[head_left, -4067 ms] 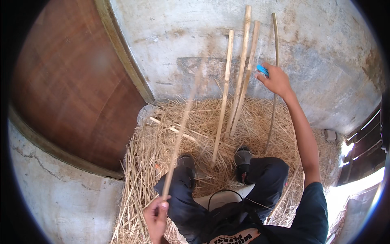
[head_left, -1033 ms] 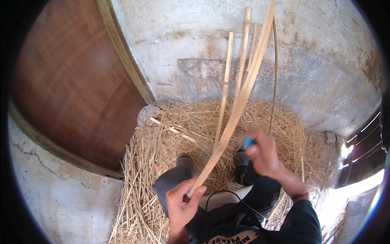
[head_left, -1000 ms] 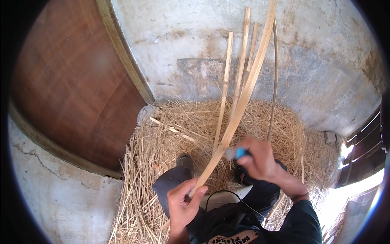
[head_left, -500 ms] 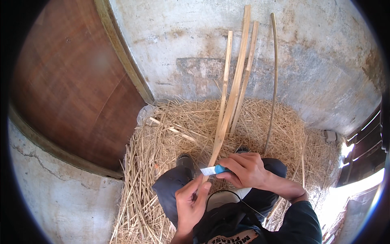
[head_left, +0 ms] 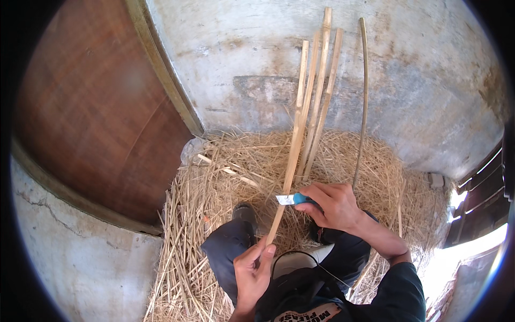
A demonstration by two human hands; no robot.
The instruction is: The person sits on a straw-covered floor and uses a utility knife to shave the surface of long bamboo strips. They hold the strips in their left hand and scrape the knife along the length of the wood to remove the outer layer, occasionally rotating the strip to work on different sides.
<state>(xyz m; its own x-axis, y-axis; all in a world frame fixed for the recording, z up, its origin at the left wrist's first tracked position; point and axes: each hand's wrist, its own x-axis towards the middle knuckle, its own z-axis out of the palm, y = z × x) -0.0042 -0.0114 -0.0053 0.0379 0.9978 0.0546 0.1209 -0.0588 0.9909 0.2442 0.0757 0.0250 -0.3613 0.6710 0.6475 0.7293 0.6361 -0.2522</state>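
Near: left hand (head_left: pixel 253 273), thumb and fingers pinching the near end of 1 pale wooden strip (head_left: pixel 292 158), which slants far. Farther, right: right hand (head_left: pixel 335 206), forearm angled in from near right, wrapped around 1 blue-handled knife (head_left: pixel 294 199), blade leftward across the strip. Beyond: straw (head_left: pixel 383 166), spreading right; 3 poles (head_left: pixel 322 64) close beside the strip; 1 thin rod (head_left: pixel 364 80), a gap rightward. Far edge: grey wall (head_left: pixel 429 91).

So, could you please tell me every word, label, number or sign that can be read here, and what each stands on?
Dark shirt: pale print with dark lettering, cut off by the picture's lower edge; I leave its words uncopied.
Knife blade: any marking is too small to read.
I can make out no other text.
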